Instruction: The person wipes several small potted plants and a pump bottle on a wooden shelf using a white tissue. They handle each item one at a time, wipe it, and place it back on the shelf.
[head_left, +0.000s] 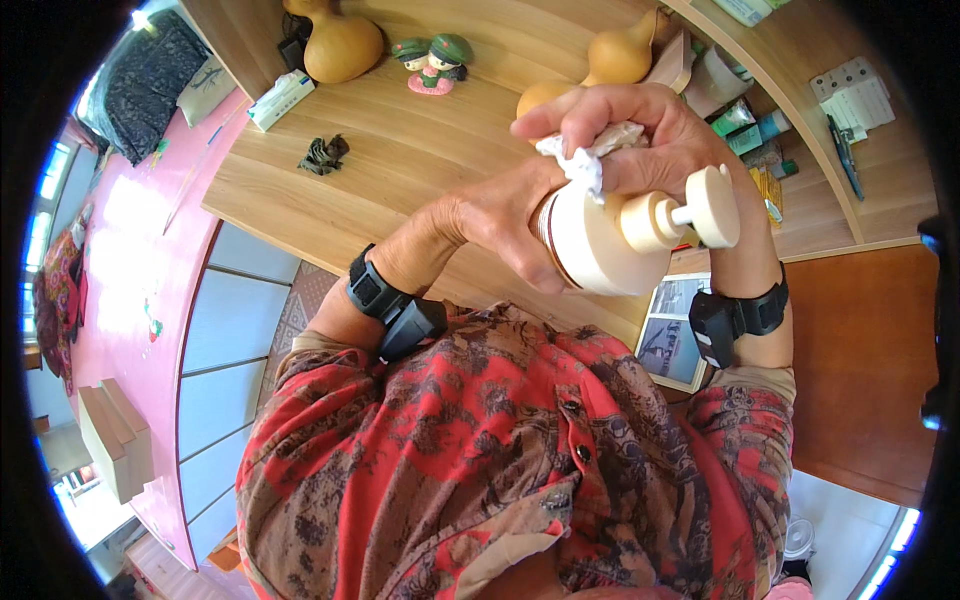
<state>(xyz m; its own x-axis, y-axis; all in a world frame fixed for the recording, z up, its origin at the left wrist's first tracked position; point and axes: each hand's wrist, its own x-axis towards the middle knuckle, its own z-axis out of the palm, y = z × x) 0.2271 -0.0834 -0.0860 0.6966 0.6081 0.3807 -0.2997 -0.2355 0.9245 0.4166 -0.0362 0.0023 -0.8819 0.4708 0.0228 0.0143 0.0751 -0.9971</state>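
My left hand (510, 221) grips a cream pump bottle (600, 247) around its body, tilted so that its pump head (709, 208) points right. Crumpled white tissue (586, 159) is pinched in my right hand (645, 135), against the bottle's shoulder. Part of the bottle is hidden behind my fingers. Both hands are raised above the wooden desktop (450, 142).
A dark crumpled cloth (324, 154), a tissue box (281, 100), a figurine of two capped children (433, 64) and dried gourds (341, 45) stand or lie on the desktop. Shelves with tubes (757, 133) are at the right, above a framed picture (671, 349).
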